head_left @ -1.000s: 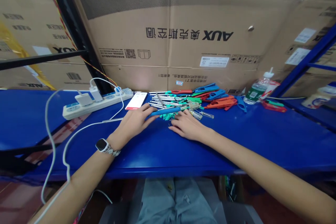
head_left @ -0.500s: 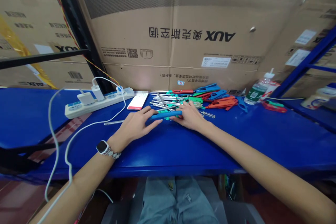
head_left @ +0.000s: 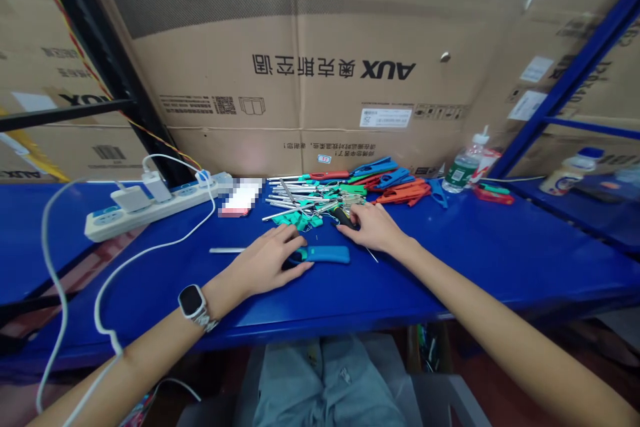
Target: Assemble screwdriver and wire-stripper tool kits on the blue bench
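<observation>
A blue-handled lighter (head_left: 327, 254) with a long metal tube lies flat on the blue table near its middle. My left hand (head_left: 273, 257) is closed around its front part, the tube sticking out to the left. My right hand (head_left: 373, 227) grips a screwdriver with a dark handle (head_left: 344, 218), its thin shaft pointing down to the right. Behind both hands lies a pile of metal tubes with green parts (head_left: 305, 203). Red and blue handle shells (head_left: 403, 191) are heaped to the right of the pile.
A white power strip (head_left: 160, 207) with plugs and a trailing cable lies at the left. A phone (head_left: 243, 197) sits beside it. A bottle with a nozzle (head_left: 463, 167) stands at the back right, near a white jar (head_left: 570, 173). Cardboard (head_left: 320, 27) rises behind.
The blue lighter has come down toward the front edge with my left hand. My right hand has let go of its end and now holds the screwdriver. The view has shifted right.
</observation>
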Tool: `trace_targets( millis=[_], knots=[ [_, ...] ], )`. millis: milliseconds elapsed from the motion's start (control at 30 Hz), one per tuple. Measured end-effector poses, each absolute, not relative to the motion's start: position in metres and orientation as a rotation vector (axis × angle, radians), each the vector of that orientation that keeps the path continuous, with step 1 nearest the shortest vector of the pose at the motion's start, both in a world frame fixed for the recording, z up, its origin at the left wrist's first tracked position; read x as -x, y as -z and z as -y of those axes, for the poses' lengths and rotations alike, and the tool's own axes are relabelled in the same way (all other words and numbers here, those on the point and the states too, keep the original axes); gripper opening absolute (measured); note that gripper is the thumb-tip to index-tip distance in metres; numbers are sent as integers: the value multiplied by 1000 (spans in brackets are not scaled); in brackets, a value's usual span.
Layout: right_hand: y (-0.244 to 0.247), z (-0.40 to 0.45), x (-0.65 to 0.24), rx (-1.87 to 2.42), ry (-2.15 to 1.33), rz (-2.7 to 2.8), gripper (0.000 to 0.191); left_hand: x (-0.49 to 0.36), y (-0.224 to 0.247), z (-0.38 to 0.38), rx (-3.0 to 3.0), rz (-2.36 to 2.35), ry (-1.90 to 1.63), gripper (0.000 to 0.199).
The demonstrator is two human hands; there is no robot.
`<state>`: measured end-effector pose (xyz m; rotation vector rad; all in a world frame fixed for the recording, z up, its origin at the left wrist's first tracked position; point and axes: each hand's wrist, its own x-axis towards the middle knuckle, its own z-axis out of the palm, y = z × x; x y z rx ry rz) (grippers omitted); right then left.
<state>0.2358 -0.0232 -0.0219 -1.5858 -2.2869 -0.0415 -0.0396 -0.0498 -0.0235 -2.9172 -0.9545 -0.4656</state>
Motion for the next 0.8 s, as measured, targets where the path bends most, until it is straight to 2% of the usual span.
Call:
trace_targets(
  millis=[167, 367, 467, 600, 800],
  knots=[
    [24, 23, -236, 1617, 52, 2263, 39, 37, 27, 41, 2878, 1084, 502, 39],
    [24, 21, -241, 1653, -163, 2177, 33, 29, 19, 40, 2852, 1075, 499, 50],
    [23, 19, -243, 1651, -299, 2040, 32, 15, 15, 35, 2883, 925, 404, 40],
    [19, 19, -244, 1432, -469, 1774, 42, 0, 14, 29, 2923, 742, 323, 26],
    [8, 10, -227, 1122, -818, 1489, 54, 8, 18, 33, 2896, 662, 398, 35]
  ],
)
